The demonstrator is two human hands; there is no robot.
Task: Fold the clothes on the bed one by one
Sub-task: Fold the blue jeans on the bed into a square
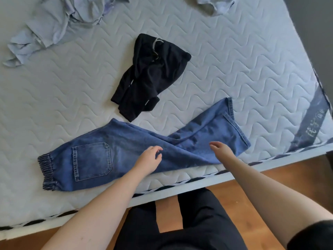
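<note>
Two hands — left hand [148, 159], right hand [222, 147] — fingers loosely curled over jeans [126, 150], contact unclear, grey clothes [54, 24] cropped.

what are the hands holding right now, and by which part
Nothing is held. The left hand and the right hand hover, fingers loosely curled, over the middle of the blue jeans lying on the mattress; neither grips the denim.

Grey clothes [54, 24] at top edge cut off; mattress label [313, 127] illegible.
</note>
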